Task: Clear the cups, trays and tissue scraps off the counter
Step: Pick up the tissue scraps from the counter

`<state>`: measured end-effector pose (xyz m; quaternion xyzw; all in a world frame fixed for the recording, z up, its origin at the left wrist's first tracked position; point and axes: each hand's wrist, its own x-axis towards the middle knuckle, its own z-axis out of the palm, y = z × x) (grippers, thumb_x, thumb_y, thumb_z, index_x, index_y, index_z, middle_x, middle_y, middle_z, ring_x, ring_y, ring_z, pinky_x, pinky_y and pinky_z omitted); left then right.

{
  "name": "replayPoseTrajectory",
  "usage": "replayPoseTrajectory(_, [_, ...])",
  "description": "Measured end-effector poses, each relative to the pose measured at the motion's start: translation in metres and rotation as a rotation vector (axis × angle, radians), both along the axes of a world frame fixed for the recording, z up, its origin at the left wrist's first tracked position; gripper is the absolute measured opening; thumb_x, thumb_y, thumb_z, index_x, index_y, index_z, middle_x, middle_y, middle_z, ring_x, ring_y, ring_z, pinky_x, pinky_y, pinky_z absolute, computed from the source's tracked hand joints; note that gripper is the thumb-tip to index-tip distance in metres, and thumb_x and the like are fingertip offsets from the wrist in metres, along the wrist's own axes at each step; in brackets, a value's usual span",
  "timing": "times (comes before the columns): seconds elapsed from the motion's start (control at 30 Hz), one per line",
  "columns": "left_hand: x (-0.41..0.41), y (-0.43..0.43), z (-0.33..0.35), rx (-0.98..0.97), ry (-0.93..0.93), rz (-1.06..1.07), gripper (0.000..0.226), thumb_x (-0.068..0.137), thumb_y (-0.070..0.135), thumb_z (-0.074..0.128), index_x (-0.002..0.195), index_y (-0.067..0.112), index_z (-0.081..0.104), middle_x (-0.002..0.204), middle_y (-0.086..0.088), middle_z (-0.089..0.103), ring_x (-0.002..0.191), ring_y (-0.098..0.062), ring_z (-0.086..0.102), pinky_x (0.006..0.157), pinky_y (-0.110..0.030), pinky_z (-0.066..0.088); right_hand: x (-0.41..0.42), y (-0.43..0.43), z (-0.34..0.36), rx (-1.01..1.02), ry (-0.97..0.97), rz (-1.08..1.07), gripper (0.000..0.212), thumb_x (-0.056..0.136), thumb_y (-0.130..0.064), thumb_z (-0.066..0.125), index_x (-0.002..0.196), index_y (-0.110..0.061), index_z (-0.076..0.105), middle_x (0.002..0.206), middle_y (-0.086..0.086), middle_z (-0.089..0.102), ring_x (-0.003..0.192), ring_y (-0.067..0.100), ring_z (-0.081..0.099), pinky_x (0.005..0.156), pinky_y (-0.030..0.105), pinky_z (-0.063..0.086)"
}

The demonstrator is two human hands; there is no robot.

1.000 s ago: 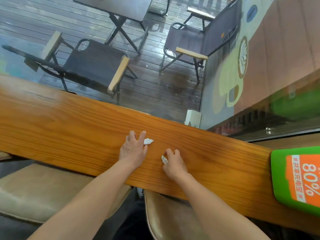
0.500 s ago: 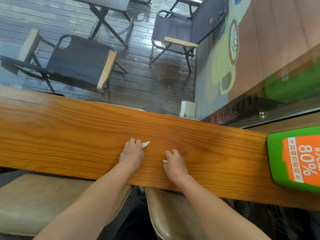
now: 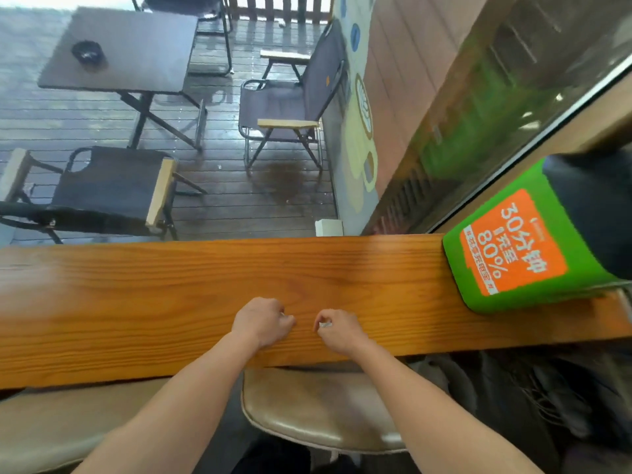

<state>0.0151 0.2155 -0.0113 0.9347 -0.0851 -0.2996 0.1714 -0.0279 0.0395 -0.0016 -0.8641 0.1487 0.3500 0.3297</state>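
honestly, the danger now is losing these bits of tissue, not grabbing them. my right hand [image 3: 338, 328] is curled with thumb and forefinger pinched on the right scrap [image 3: 325, 325], a small white crumple peeking out at the fingertips. my left hand [image 3: 263, 323] is curled too, and only a pale glint, the left scrap [image 3: 282, 314], shows at its knuckles, so i judge it is held but cannot confirm how firmly. both hands sit low over the counter [image 3: 136, 302], near its edge at 6 o'clock.

what could go wrong: the pieces are tiny and light, so a loose pinch or a quick swing of the arm could let one slip out. from this spot it would likely drop past the edge at 6 o'clock onto the stool [image 3: 318, 415] or the dark floor beside it, where i would struggle to find it on camera.

the green charging stand [image 3: 506, 248] sits at 2 o'clock, well apart from my hands, but a wide sweep of the right elbow could knock it. i see no bin, cups or trays in view, so i would be carrying blind. i would tighten both grips before lifting.
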Motion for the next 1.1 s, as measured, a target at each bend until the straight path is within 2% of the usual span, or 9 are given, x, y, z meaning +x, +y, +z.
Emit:
replayPoseTrajectory(0.13, [-0.02,-0.05,0.02,0.028,-0.098,-0.101,0.043,0.096,0.046,0.052,0.086,0.011,0.075,0.095,-0.009,0.067,0.092,-0.03,0.064,0.077,-0.037,0.052,-0.036,-0.043,0.016,0.044,-0.037,-0.125,0.012,0.086,-0.03,0.06,0.085,-0.026,0.071,0.094,-0.001,0.067,0.091,0.022,0.062,0.073,0.027,0.048])
replayPoseTrajectory(0.27, [-0.053,-0.102,0.035,0.025,-0.145,-0.254,0.037,0.102,0.037,0.044,0.094,0.01,0.067,0.102,-0.014,0.067,0.096,-0.037,0.064,0.076,-0.042,0.05,-0.079,-0.09,0.033,0.082,-0.033,-0.226,0.032,0.092,-0.048,0.058,0.085,-0.02,0.072,0.076,-0.003,0.064,0.065,0.015,0.061,0.048,0.026,0.05])
replayPoseTrajectory(0.4, [-0.091,-0.166,0.053,0.071,-0.171,-0.525,0.016,0.1,0.02,0.045,0.107,0.02,0.059,0.106,-0.011,0.067,0.096,-0.037,0.065,0.074,-0.042,0.052,-0.128,-0.141,0.047,0.012,-0.097,-0.31,0.037,0.095,-0.034,0.052,0.088,-0.003,0.072,0.095,0.018,0.07,0.093,0.034,0.063,0.08,0.04,0.052])
replayPoseTrajectory(0.47, [-0.11,-0.199,0.064,0.1,-0.202,-0.672,0.018,0.098,0.024,0.048,0.107,0.022,0.062,0.108,-0.009,0.067,0.098,-0.036,0.066,0.075,-0.04,0.052,-0.151,-0.167,0.054,-0.037,-0.14,-0.351,0.036,0.093,-0.03,0.052,0.08,-0.001,0.066,0.093,0.023,0.069,0.092,0.038,0.063,0.077,0.041,0.05])
replayPoseTrajectory(0.57, [-0.142,-0.25,0.08,0.08,-0.26,-0.801,0.022,0.096,0.028,0.049,0.105,0.019,0.067,0.104,-0.007,0.066,0.094,-0.033,0.065,0.072,-0.04,0.054,-0.188,-0.209,0.068,-0.129,-0.164,-0.388,0.029,0.09,-0.034,0.054,0.07,-0.015,0.061,0.092,0.014,0.068,0.088,0.034,0.063,0.072,0.036,0.048])
replayPoseTrajectory(0.67, [-0.169,-0.296,0.094,0.031,-0.308,-0.834,0.024,0.096,0.034,0.049,0.104,0.019,0.066,0.1,-0.006,0.064,0.09,-0.032,0.065,0.069,-0.04,0.054,-0.222,-0.25,0.078,-0.201,-0.178,-0.437,0.023,0.086,-0.035,0.062,0.071,-0.018,0.061,0.091,0.009,0.069,0.086,0.03,0.066,0.07,0.032,0.049])
replayPoseTrajectory(0.9, [-0.21,-0.371,0.108,-0.109,-0.314,-0.915,0.003,0.082,0.025,0.057,0.085,0.026,0.055,0.091,0.001,0.058,0.086,-0.029,0.064,0.06,-0.034,0.047,-0.296,-0.32,0.087,-0.329,-0.234,-0.626,0.019,0.077,-0.029,0.073,0.069,-0.023,0.057,0.081,0.001,0.066,0.078,0.023,0.063,0.065,0.028,0.047])
replayPoseTrajectory(1.0, [-0.214,-0.392,0.101,-0.119,-0.289,-0.965,0.01,0.078,0.025,0.06,0.085,0.03,0.053,0.092,0.004,0.055,0.086,-0.025,0.062,0.064,-0.035,0.053,-0.315,-0.333,0.085,-0.338,-0.268,-0.676,0.014,0.075,-0.021,0.074,0.073,-0.022,0.06,0.085,0.002,0.068,0.082,0.023,0.065,0.071,0.034,0.055])
replayPoseTrajectory(1.1, [-0.211,-0.412,0.088,-0.121,-0.262,-1.01,0.013,0.076,0.027,0.061,0.087,0.03,0.054,0.093,0.005,0.055,0.087,-0.024,0.062,0.065,-0.035,0.052,-0.324,-0.34,0.079,-0.344,-0.282,-0.752,0.015,0.072,-0.014,0.075,0.071,-0.019,0.061,0.083,0.003,0.067,0.079,0.023,0.063,0.066,0.033,0.053])
